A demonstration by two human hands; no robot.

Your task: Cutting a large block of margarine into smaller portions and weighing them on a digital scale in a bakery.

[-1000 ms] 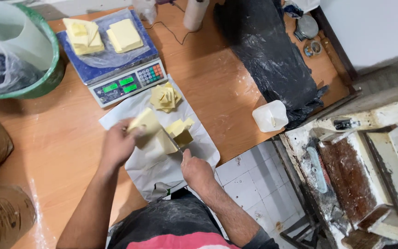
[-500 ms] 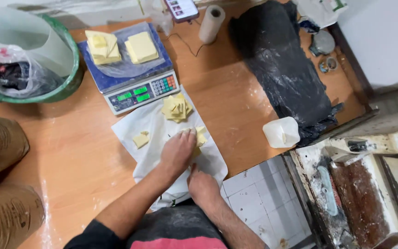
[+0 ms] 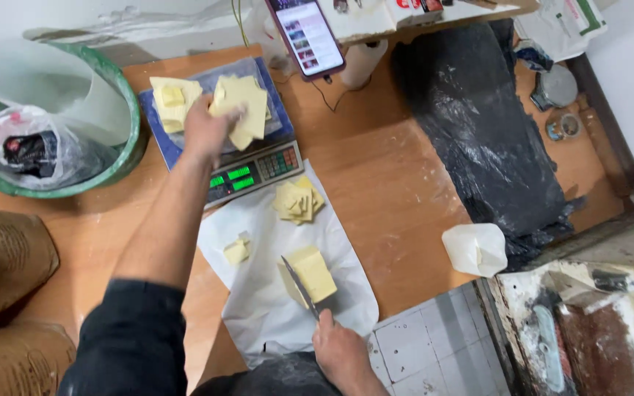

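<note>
Steel knife (image 3: 301, 286) in right hand (image 3: 340, 350), tip up-left

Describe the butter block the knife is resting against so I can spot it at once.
Start at the white paper sheet below the scale. Near its lower middle lies a thick pale-yellow block, with the right hand's knife along its left edge. Its neighbours are thinner or smaller.

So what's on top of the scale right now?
On the scale lies clear plastic with two piles of pale yellow slabs. The left hand rests on the right pile, covering part of it. The platform beneath is mostly hidden.
</note>
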